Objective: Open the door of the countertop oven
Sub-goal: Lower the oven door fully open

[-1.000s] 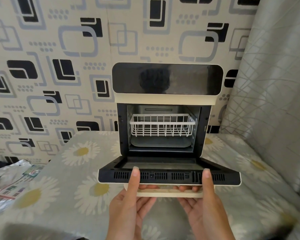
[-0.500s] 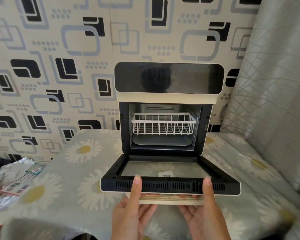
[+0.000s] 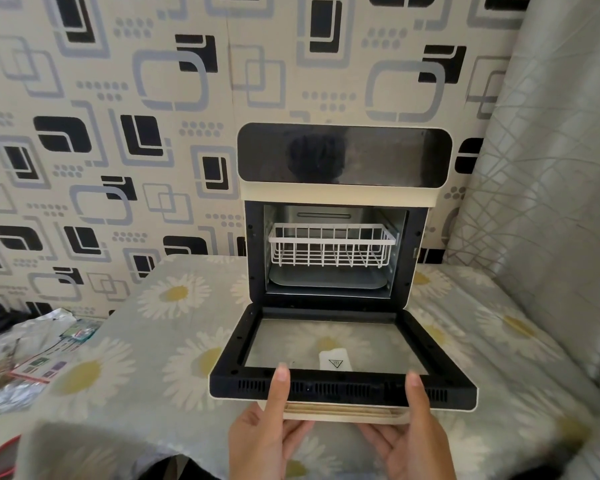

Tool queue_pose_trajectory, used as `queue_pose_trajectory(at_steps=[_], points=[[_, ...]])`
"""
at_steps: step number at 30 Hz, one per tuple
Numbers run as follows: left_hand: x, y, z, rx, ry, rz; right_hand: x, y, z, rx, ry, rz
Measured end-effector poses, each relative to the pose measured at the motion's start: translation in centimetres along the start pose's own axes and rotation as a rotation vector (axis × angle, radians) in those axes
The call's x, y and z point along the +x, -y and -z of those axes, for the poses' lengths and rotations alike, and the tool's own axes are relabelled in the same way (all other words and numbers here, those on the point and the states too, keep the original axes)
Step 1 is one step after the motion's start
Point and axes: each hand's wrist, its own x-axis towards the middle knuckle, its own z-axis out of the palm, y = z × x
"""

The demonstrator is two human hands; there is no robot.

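Note:
A cream countertop oven [image 3: 343, 195] with a dark top panel stands on the daisy-print table [image 3: 146, 358]. Its door [image 3: 340, 386] hangs down and forward, nearly flat, with the glass pane facing up. My left hand [image 3: 267, 431] and my right hand [image 3: 413, 438] both grip the cream door handle [image 3: 343, 412] from below. Both thumbs press on the black vented edge. Inside the cavity sit a white wire basket [image 3: 331, 247] and a grey tray [image 3: 326, 280].
Patterned wallpaper rises behind the oven. A grey curtain [image 3: 551, 202] hangs at the right. Crinkled foil and printed packets [image 3: 25, 362] lie off the table's left side. A red rim [image 3: 0, 455] shows at the bottom left.
The door has swung further down towards flat, so its glass pane now shows. Both hands have kept their grip on the handle and lowered with it.

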Motion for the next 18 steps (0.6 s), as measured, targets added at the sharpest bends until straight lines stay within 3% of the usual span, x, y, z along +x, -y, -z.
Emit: queue_pose_trajectory(at_steps=[11,18], points=[[0.1,1.0,0.8,0.023,-0.072,0.025,0.1,-1.0,1.0,-0.024,-0.080,-0.073],[0.7,1.1,0.9,0.226,-0.161,-0.032,-0.8,-1.4,1.6,-0.047,-0.097,-0.021]])
